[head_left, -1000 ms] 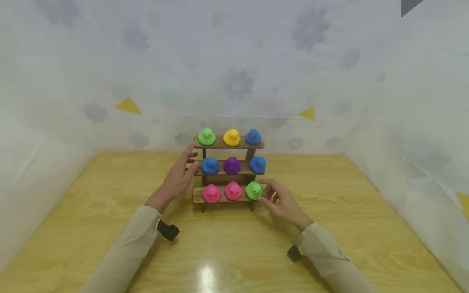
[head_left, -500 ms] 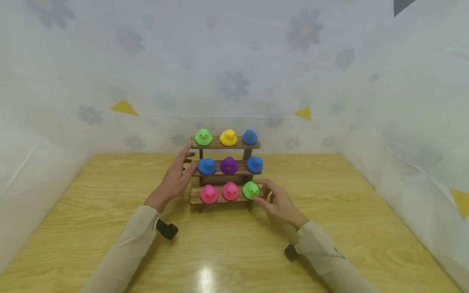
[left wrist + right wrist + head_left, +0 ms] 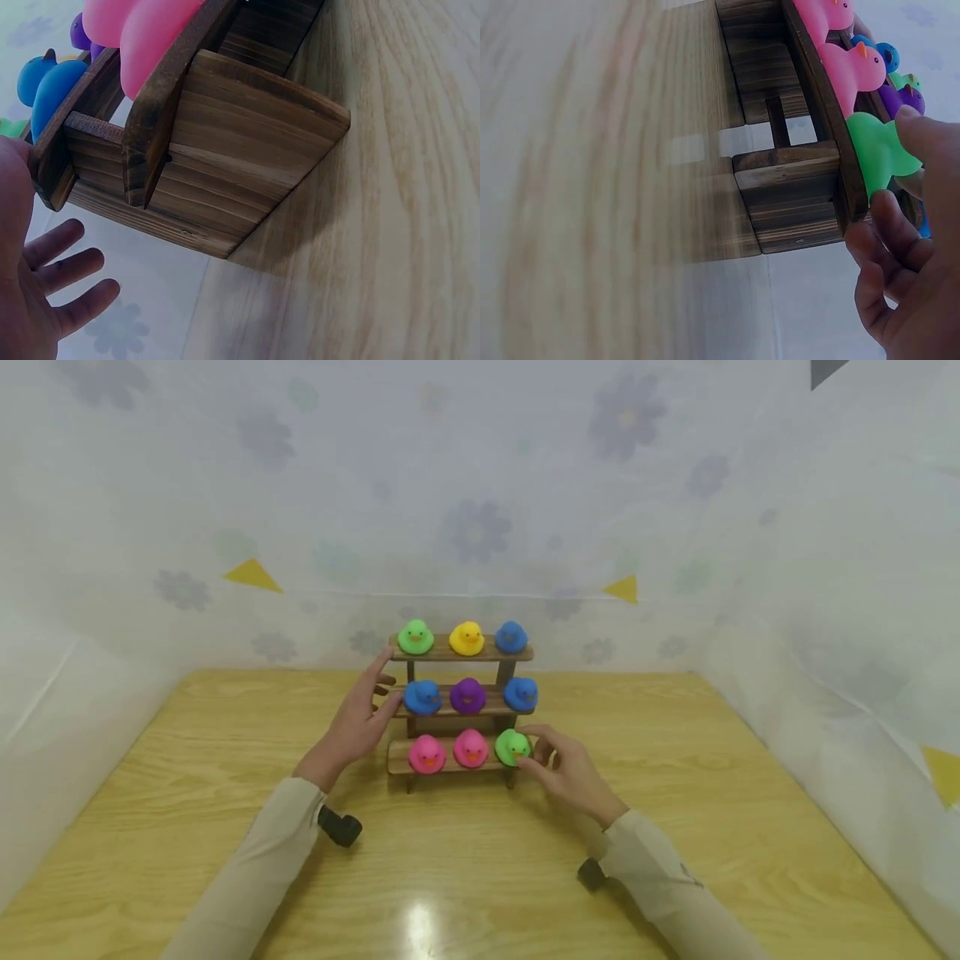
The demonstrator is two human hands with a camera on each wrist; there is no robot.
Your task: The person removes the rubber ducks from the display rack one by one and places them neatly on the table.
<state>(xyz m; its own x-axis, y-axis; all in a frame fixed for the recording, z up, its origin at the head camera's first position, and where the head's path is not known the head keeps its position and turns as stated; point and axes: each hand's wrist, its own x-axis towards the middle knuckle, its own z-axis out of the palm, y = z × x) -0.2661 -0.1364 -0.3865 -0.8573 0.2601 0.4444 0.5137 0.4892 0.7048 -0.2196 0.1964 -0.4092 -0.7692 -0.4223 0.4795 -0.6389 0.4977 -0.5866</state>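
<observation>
A dark wooden three-step display stand (image 3: 401,757) holds rubber ducks in three rows. On the bottom step, my right hand (image 3: 573,777) pinches the green rubber duck (image 3: 513,747) at the right end, thumb at its front and curled fingers behind, as the right wrist view also shows. Two pink ducks (image 3: 471,749) sit to its left. My left hand (image 3: 354,720) rests at the stand's left side with fingers extended: index at the top step's end, thumb at the middle step's end beside a blue duck (image 3: 422,697). The left wrist view shows its other fingers spread behind the stand.
The middle step also bears a purple duck (image 3: 468,696) and another blue duck (image 3: 521,694). Above sit green (image 3: 416,637), yellow (image 3: 467,638) and blue (image 3: 511,637) ducks. The wooden table (image 3: 465,868) is bounded by a flowered sheet (image 3: 480,531) behind and at both sides.
The whole view shifts slightly as the head moves. Both hands keep their places at the stand, the right at the green duck, and the ducks stay in their rows.
</observation>
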